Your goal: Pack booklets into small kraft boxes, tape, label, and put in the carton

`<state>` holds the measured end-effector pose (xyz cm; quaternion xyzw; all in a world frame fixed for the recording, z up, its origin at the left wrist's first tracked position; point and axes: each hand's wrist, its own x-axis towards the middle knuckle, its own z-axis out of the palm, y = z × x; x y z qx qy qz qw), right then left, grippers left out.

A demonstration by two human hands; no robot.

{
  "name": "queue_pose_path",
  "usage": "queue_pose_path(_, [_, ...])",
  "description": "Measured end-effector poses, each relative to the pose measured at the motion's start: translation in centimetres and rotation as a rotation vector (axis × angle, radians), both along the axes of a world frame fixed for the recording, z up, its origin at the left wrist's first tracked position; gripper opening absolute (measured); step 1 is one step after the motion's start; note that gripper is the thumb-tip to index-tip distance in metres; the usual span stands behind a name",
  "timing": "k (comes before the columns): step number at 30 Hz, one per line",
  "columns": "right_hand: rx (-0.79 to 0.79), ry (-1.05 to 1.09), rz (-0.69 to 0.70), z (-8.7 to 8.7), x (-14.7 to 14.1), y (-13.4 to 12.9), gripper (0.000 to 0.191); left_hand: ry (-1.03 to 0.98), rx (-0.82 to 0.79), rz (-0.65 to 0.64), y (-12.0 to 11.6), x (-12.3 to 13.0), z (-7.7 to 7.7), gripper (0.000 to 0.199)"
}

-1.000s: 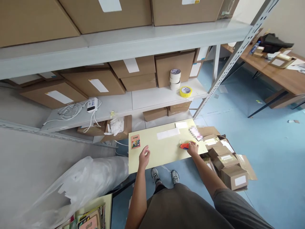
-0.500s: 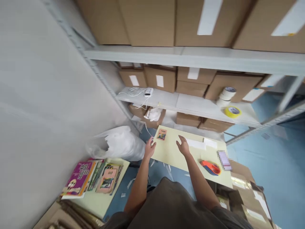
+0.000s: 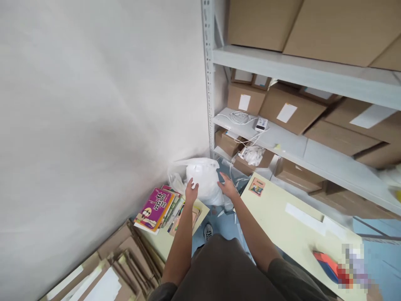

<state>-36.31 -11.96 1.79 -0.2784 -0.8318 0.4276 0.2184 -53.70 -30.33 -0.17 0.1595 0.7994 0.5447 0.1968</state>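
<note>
Two hands [image 3: 191, 193] [image 3: 228, 186], one white bag [image 3: 204, 177], two pale tables [image 3: 269, 209] [image 3: 159, 246], one shoe [image 3: 208, 231]

Cardboard boxes [image 3: 257, 25], several with white labels [image 3: 287, 113], line the grey metal shelving [image 3: 297, 69], where a small white device [image 3: 261, 124] sits beside coiled cable [image 3: 239, 117]. Flattened cardboard [image 3: 117, 241] is gathered at lower left, near the pale wall [image 3: 94, 104].

Your left hand [image 3: 191, 191] and right hand [image 3: 227, 185], both spread, at a bulging white plastic bag [image 3: 206, 182], contact unclear, rectangular pink illustrated booklet [image 3: 257, 187] on cream rectangular tabletop [image 3: 278, 221]
</note>
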Motion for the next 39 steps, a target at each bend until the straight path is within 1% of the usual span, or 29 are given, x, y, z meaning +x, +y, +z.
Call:
queue_pose_path(2, [-0.015, -0.026, 0.019, -0.9, -3.3, -0.9, 0.061, -0.029, -0.084, 0.01, 0.1, -3.1, -1.2, 0.059])
queue_pose_path(4, [-0.027, -0.058, 0.022, -2.0, -5.7, -1.5, 0.061, -0.025, -0.161, -0.013, 0.8, -6.0, -2.1, 0.057])
queue_pose_path(6, [-0.029, -0.088, 0.027, -3.2, -7.4, -1.7, 0.061, 0.021, -0.218, -0.053, 2.0, -8.6, -3.0, 0.054])
queue_pose_path(9, [-0.017, -0.118, 0.03, -5.0, -8.6, -1.4, 0.061, 0.087, -0.293, -0.095, 3.9, -11.5, -4.4, 0.054])
queue_pose_path(12, [-0.013, -0.133, 0.009, -6.7, -9.1, -0.8, 0.059, 0.07, -0.38, -0.106, 5.5, -13.2, -6.1, 0.06])
queue_pose_path(15, [-0.052, -0.135, 0.026, -8.0, -9.9, -0.4, 0.058, 0.035, -0.431, -0.127, 6.3, -14.4, -7.5, 0.06])
queue_pose_path(17, [-0.122, -0.128, 0.055, -8.5, -10.9, -0.5, 0.058, 0.025, -0.414, -0.145, 6.4, -15.0, -7.8, 0.056])
queue_pose_path(20, [-0.217, -0.11, 0.057, -8.6, -12.7, -1.1, 0.058, 0.02, -0.303, -0.151, 6.2, -15.5, -7.2, 0.049])
queue_pose_path(23, [-0.26, -0.108, 0.017, -8.2, -14.5, -1.7, 0.054, 0.005, -0.202, -0.132, 5.3, -14.9, -5.7, 0.045])
queue_pose_path(25, [-0.277, -0.112, -0.039, -7.7, -15.8, -2.0, 0.044, 0.01, -0.155, -0.13, 3.9, -13.5, -4.7, 0.044])
queue_pose_path(26, [-0.289, -0.114, -0.07, -7.4, -16.4, -2.2, 0.04, 0.015, -0.133, -0.134, 2.9, -12.5, -4.3, 0.042])
queue_pose_path(27, [-0.315, -0.116, -0.098, -7.0, -17.0, -2.4, 0.038, 0.028, -0.066, -0.151, 1.8, -11.3, -3.8, 0.041])
queue_pose_path(29, [-0.436, -0.122, -0.125, -6.1, -18.2, -3.0, 0.041, 0.06, 0.045, -0.181, -0.9, -8.3, -3.2, 0.042])
queue_pose_path(31, [-0.609, -0.132, -0.087, -5.0, -19.2, -4.0, 0.044, 0.078, 0.088, -0.197, -3.4, -5.3, -2.6, 0.041])
queue_pose_path(33, [-0.712, -0.134, -0.013, -4.0, -20.0, -5.1, 0.045, 0.114, 0.116, -0.247, -5.5, -2.9, -2.0, 0.039])
queue_pose_path(35, [-0.702, -0.111, 0.04, -3.0, -20.6, -6.0, 0.046, 0.119, 0.158, -0.308, -7.0, -1.7, -1.2, 0.036])
queue_pose_path(36, [-0.67, -0.088, 0.044, -2.6, -20.7, -6.3, 0.045, 0.109, 0.173, -0.324, -7.5, -1.6, -0.7, 0.034])
queue_pose_path(37, [-0.628, -0.061, 0.043, -2.1, -20.7, -6.5, 0.043, 0.092, 0.18, -0.316, -7.8, -1.8, -0.2, 0.032])
queue_pose_path(39, [-0.546, -0.01, 0.049, -1.2, -20.4, -6.2, 0.037, 0.066, 0.169, -0.223, -8.3, -3.1, 1.0, 0.031])
